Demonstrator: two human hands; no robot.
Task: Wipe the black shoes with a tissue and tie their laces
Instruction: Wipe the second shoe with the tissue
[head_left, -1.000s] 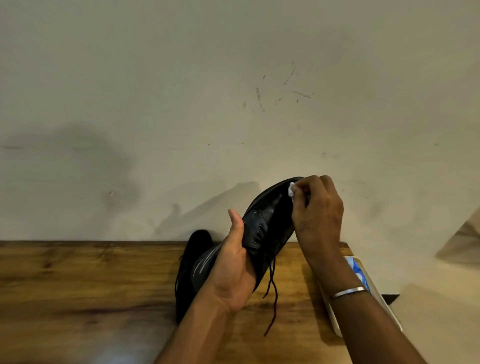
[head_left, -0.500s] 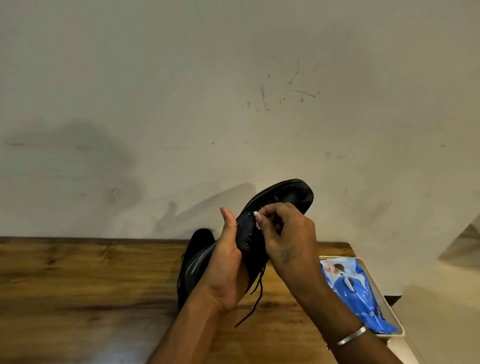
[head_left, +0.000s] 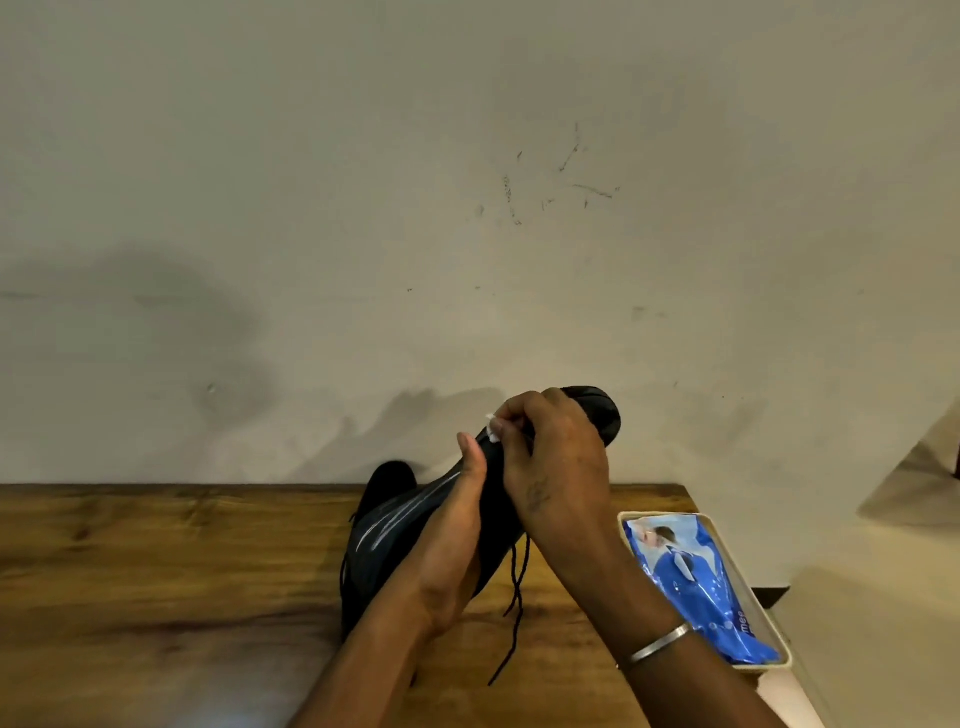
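Above the wooden tabletop (head_left: 156, 571), a black shoe (head_left: 597, 410) was held up at a slant, its toe raised toward the pale wall (head_left: 363, 208) and its heel end lower, nearer the person. The left hand (head_left: 452, 551) gripped the shoe from beneath and along its side, thumb stretched up the upper. The right hand (head_left: 556, 467) lay over the top of the shoe, fingers curled and pinching a small white tissue (head_left: 492, 428) against the upper just beside the left thumb tip. A loose black lace (head_left: 514, 613) hung from the shoe down toward the tabletop. Behind the left hand a second black shoe (head_left: 389, 475) stood on the tabletop, mostly hidden. To the right, at the tabletop's edge, a pale tray (head_left: 779, 660) held a blue packet (head_left: 691, 577). A metal bracelet (head_left: 660, 644) circled the right wrist.
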